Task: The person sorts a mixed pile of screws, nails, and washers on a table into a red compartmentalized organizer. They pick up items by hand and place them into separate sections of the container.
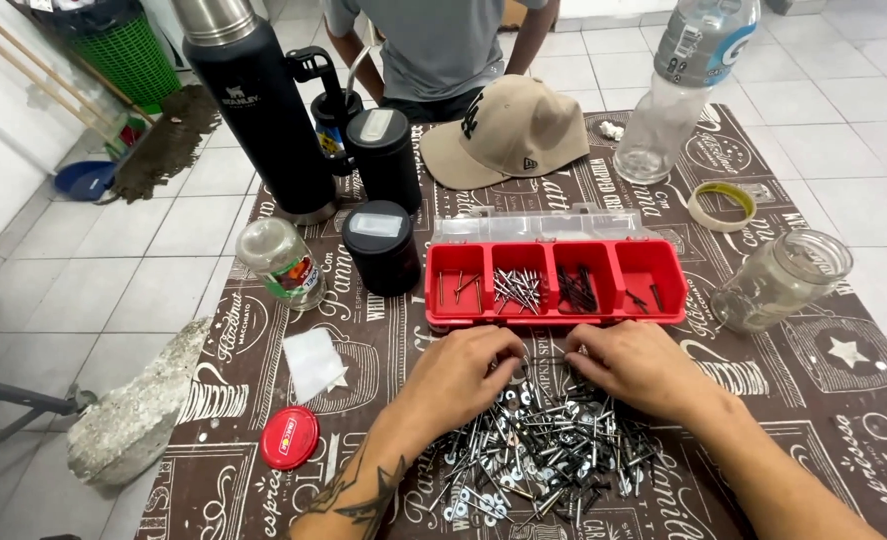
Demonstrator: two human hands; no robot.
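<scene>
A pile of mixed screws and nails (538,455) lies on the patterned tablecloth (823,400) in front of me. My left hand (463,370) rests on the pile's upper left edge, fingers curled down among the pieces. My right hand (638,365) lies on the upper right edge, fingers bent onto the fasteners. Whether either hand pinches a piece is hidden by the fingers. Just beyond both hands stands a red organiser tray (555,308) with four compartments holding nails and screws, its clear lid (543,226) folded back.
Two black canisters (381,245), a dark thermos (263,105), a small jar (283,262) and its red lid (289,437) are at left. A tan cap (508,130), plastic bottle (678,85), tape roll (721,205) and glass jar (778,280) stand behind and right. Another person sits across the table.
</scene>
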